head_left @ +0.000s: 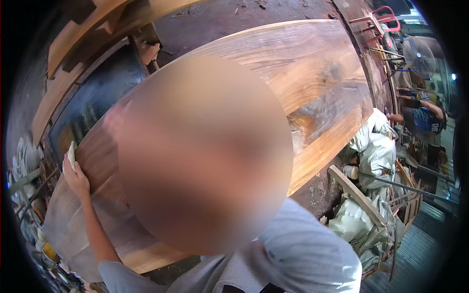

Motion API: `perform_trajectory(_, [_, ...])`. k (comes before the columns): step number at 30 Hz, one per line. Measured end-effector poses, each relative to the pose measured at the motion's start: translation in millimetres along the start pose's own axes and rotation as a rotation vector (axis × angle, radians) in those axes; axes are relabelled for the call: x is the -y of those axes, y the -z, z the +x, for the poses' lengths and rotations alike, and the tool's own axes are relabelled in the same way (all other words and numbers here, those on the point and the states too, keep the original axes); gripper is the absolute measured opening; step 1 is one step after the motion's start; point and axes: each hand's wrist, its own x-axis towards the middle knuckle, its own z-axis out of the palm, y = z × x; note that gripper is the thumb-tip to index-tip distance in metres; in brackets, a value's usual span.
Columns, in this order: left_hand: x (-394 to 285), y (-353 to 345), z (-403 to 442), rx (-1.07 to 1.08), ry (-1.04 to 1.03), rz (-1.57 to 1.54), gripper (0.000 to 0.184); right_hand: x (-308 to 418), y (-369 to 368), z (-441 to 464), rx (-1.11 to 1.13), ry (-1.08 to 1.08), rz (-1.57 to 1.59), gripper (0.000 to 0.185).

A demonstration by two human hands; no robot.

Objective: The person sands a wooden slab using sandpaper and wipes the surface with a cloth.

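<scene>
A long wooden slab (312,63) with dark grain and a pale border stretches diagonally across the view. My left hand (77,179) is at its left edge, fingers closed around a pale, folded cloth-like piece (72,155). What exactly this piece is made of cannot be made out. A large round blur covers the middle of the slab. At the blur's left rim shows a pinkish smear (113,119), which looks like part of my right hand; its fingers and anything in them are hidden.
Curved wooden pieces (73,46) and a dark glossy panel (100,93) lie beyond the slab's left edge. White sacks (378,151) and a loose plank (356,195) are at the right. Farther off are a red chair (386,19), a fan (419,56) and another person (427,117).
</scene>
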Motion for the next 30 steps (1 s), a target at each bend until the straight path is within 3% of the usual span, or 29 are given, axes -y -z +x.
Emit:
perform_trajectory(1, [-4,-2,1,-0.009,-0.007,-0.004,0.048,42,-24,-6,0.002,0.109,-0.035,0.052])
perform_trajectory(4, [-1,3,-4,0.019,0.039,-0.004,0.048,1,28,-18,0.068,0.103,0.006,0.05])
perform_trajectory(6, [-4,-1,-3,-0.007,0.045,-0.016,0.047,-111,82,-37,-0.005,-0.092,-0.07,0.05])
perform_trajectory(7, [-2,-3,-3,-0.002,0.043,-0.019,0.047,-174,131,-54,-0.024,-0.226,-0.284,0.053])
perform_trajectory(8, [3,-6,-1,-0.019,0.01,0.007,0.047,-248,168,-76,0.144,-0.366,-0.566,0.058])
perform_trajectory(11, [1,-2,-2,-0.01,0.004,0.014,0.048,-387,263,-110,0.079,-0.887,-0.529,0.058])
perform_trajectory(14, [6,0,0,0.001,0.012,0.012,0.05,-364,253,-112,-0.021,-1.003,-0.516,0.059])
perform_trajectory(15, [7,0,-3,-0.003,-0.001,0.033,0.05,-300,232,-111,0.054,-0.826,-0.609,0.058])
perform_trajectory(16, [6,0,-4,0.012,-0.008,0.025,0.05,-241,198,-129,-0.05,-0.627,-0.591,0.059])
perform_trajectory(17, [4,0,-4,0.003,0.013,0.035,0.051,-155,190,-130,0.11,-0.46,-0.703,0.061])
perform_trajectory(18, [3,-1,-2,-0.004,0.028,0.046,0.051,-81,187,-141,0.283,-0.382,-0.59,0.064])
perform_trajectory(20, [13,-6,-5,0.013,0.0,0.062,0.052,-19,198,-197,0.307,-0.305,-0.081,0.064])
perform_trajectory(22, [18,-12,-2,0.003,-0.022,0.076,0.052,-71,244,-232,0.393,-0.476,-0.473,0.066])
perform_trajectory(23, [20,-12,-3,-0.011,-0.019,0.07,0.051,-119,265,-251,0.509,-0.674,-0.727,0.061])
perform_trajectory(24, [21,-14,-3,-0.021,-0.017,0.062,0.051,-177,283,-288,0.152,-0.835,-0.532,0.057])
perform_trajectory(25, [20,-13,-2,-0.008,-0.028,0.061,0.051,-214,306,-303,0.052,-1.017,-0.503,0.055])
perform_trajectory(28, [16,-6,-4,0.037,-0.007,0.029,0.054,-188,272,-288,-0.058,-1.067,-0.587,0.057])
perform_trajectory(29, [14,-5,-4,0.025,0.008,0.038,0.055,-132,250,-275,0.05,-0.944,-0.619,0.056])
perform_trajectory(30, [12,-6,-3,0.012,0.02,0.046,0.055,-54,252,-233,0.664,-0.806,-0.887,0.056])
